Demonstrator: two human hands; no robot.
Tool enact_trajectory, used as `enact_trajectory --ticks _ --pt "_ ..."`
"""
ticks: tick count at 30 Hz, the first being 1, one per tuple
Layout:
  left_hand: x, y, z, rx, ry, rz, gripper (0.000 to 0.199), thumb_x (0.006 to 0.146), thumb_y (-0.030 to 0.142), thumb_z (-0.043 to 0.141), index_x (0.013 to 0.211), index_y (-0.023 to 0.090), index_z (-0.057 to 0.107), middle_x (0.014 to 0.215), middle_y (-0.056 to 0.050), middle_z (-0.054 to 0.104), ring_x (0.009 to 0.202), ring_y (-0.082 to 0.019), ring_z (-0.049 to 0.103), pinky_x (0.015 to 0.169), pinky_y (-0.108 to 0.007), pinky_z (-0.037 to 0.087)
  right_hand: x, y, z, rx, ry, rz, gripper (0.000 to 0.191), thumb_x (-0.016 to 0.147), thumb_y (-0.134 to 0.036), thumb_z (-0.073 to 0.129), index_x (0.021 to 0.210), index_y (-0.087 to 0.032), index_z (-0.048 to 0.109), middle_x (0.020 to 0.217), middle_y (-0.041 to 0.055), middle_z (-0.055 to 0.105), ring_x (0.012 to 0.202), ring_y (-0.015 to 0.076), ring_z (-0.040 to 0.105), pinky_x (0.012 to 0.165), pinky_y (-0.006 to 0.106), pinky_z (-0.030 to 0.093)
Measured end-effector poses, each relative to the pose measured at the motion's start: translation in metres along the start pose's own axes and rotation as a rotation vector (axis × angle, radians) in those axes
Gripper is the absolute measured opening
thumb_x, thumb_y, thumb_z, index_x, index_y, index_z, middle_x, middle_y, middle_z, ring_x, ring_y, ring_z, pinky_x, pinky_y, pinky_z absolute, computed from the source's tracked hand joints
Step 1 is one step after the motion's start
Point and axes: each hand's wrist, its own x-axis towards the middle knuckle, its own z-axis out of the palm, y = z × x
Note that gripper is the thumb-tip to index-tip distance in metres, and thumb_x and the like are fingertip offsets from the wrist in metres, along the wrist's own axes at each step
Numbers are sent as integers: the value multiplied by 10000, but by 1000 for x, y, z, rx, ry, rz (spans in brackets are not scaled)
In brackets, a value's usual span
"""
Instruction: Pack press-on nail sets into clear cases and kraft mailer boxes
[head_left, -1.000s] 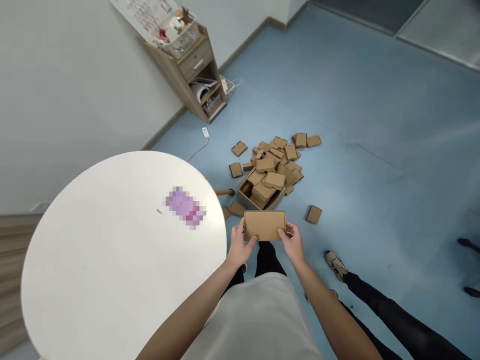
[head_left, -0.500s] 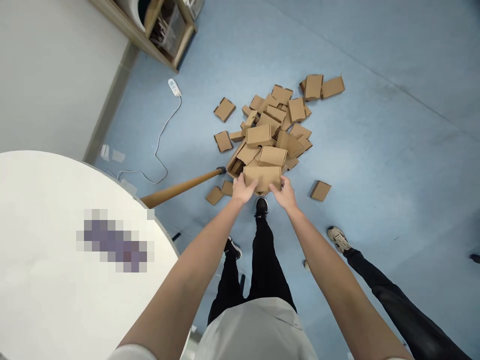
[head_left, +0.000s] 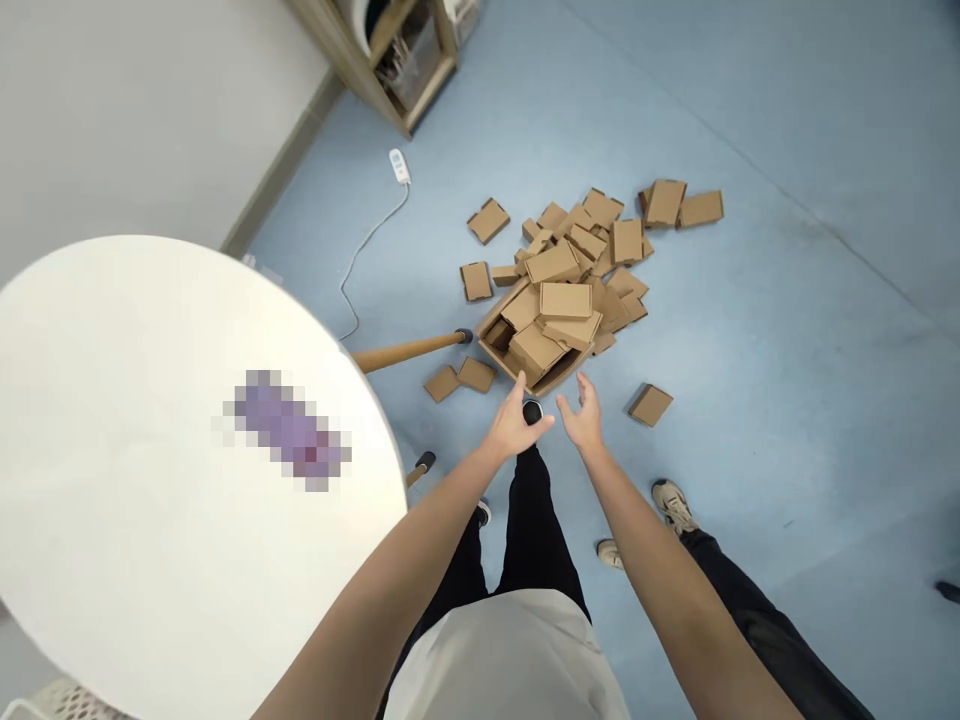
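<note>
My left hand (head_left: 517, 424) is open, its fingers and thumb apart, just below the near rim of a large open carton (head_left: 556, 380). To its right my right hand (head_left: 582, 412) is open too, with nothing in it. Several small brown cardboard boxes lie heaped in the carton; a box (head_left: 537, 348) near its front rim is closest to my hands. Another box (head_left: 565, 301) rests higher on the heap. More boxes (head_left: 627, 241) are piled on the floor behind and to the right of the carton, hiding part of its far side.
A round white table (head_left: 150, 560) with a blurred purple patch stands at left, its wooden leg (head_left: 412, 351) reaching toward the carton. A single box (head_left: 651, 404) lies at right. Another person's shoe (head_left: 673, 506) is nearby. A white power strip (head_left: 400, 166) with cord and a shelf (head_left: 431, 95) are farther back.
Both hands have let go of the cardboard box, which now lies among those in the carton, and have drawn back toward me. The view has shifted somewhat.
</note>
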Motion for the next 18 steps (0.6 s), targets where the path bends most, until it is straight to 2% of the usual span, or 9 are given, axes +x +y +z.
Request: enact_trajectory --ticks 3,6,9,12,14,18 --pt "-46 5 -13 32 -2 122 897 677 388 616 1377 168 100 1410 -132 239 1257 -265 302 1017 -430 274 -27 -21 -2 20 -15 -53 577 734 -384 524 1244 -163 369 1290 133 431 1196 210 398 989 413 313" --pt "-95 10 -37 68 -16 215 744 702 381 589 1340 199 253 1343 -112 370 1166 -269 423 950 -416 363 -51 -52 -4 36 -30 -152 538 734 -376 529 1213 -169 400 1229 134 486 1131 209 465 951 400 358" --pt "-154 3 -66 126 -10 277 544 751 366 525 1256 203 406 1169 -98 534 1019 -245 534 871 -384 422 -76 -88 -3 33 -27 -228 508 729 -380 528 1184 -179 426 1192 136 511 1024 212 537 896 410 398" --pt "-223 -18 -91 125 59 285 459 795 367 453 1228 215 432 1121 -82 563 934 -215 567 818 -361 446 -112 -123 4 54 -42 -274 512 718 -396 534 1166 -168 440 1164 152 524 870 193 582 806 389 450" --pt "-271 -38 -105 139 145 297 417 803 367 437 1194 225 467 1097 -73 578 952 -215 554 848 -368 425 -143 -141 12 70 -66 -296 506 722 -408 531 1156 -161 450 1129 156 541 789 177 580 746 370 470" --pt "-358 -83 -129 67 307 262 395 782 375 460 1148 233 507 1057 -63 599 887 -200 572 799 -345 446 -214 -162 39 99 -192 -371 488 725 -420 538 1123 -147 470 903 112 604 762 186 576 714 353 478"
